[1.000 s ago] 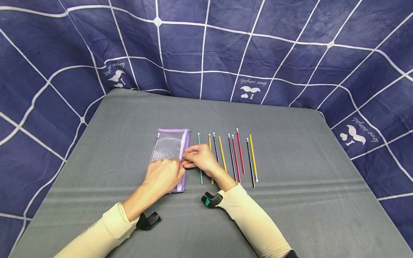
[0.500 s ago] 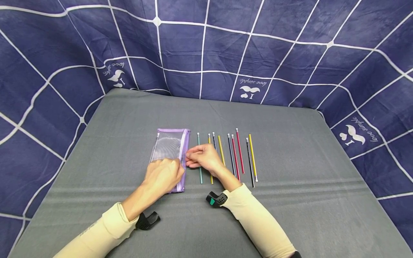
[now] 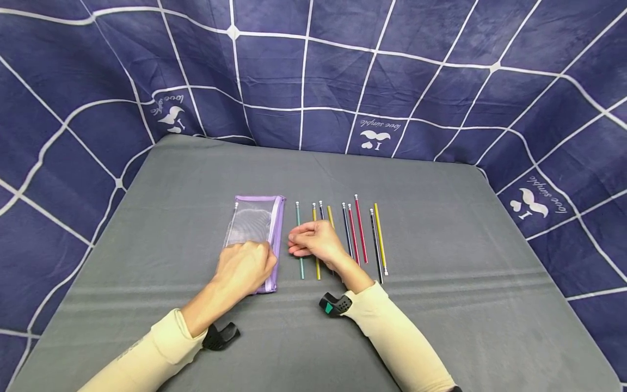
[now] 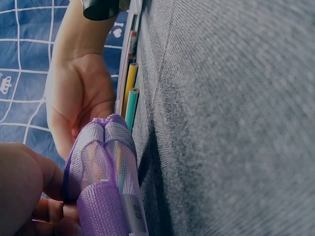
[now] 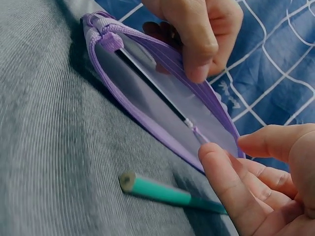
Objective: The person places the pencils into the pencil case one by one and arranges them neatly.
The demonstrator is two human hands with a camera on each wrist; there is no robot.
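A see-through mesh pencil pouch [image 3: 257, 218] with purple trim lies on the grey cloth. My left hand [image 3: 245, 267] pinches its zipper edge between thumb and curled fingers, and the right wrist view shows the mouth spread apart. Inside is a dark pencil [image 5: 152, 88] with a pale eraser end; a purple pull tab [image 5: 112, 42] hangs at one corner. My right hand [image 3: 317, 239] hovers right of the pouch over a teal pencil [image 3: 301, 269], its fingers loosely bent, thumb and forefinger apart, holding nothing.
Several pencils lie in a row right of the pouch, among them a yellow pencil [image 3: 381, 234], a red pencil [image 3: 361, 231] and a black pencil [image 3: 376, 239]. A blue checked curtain [image 3: 274, 71] hangs around the table's back and sides.
My right hand has drawn away from the pouch's zipper edge to the right, over the teal pencil. The left hand keeps its hold on the pouch.
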